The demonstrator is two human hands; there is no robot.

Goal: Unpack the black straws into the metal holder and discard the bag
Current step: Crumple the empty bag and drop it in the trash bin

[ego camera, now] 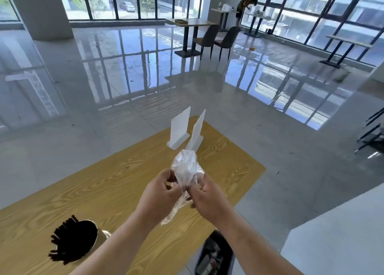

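Observation:
A clear plastic bag (184, 168), crumpled and with no straws showing inside, is held up over the wooden table (116, 183). My left hand (159, 195) pinches it from the left and my right hand (207, 200) grips it from the right; its tail hangs down between my wrists. The black straws (65, 240) stand in a bundle in the metal holder (94, 240) at the table's near left, leaning left, well below and left of my hands.
Two white sign stands (180, 129) sit at the table's far end. A dark bin (215, 254) with rubbish stands on the floor under my right forearm. A white counter (340, 233) is at the right. Far back are tables, chairs and a person.

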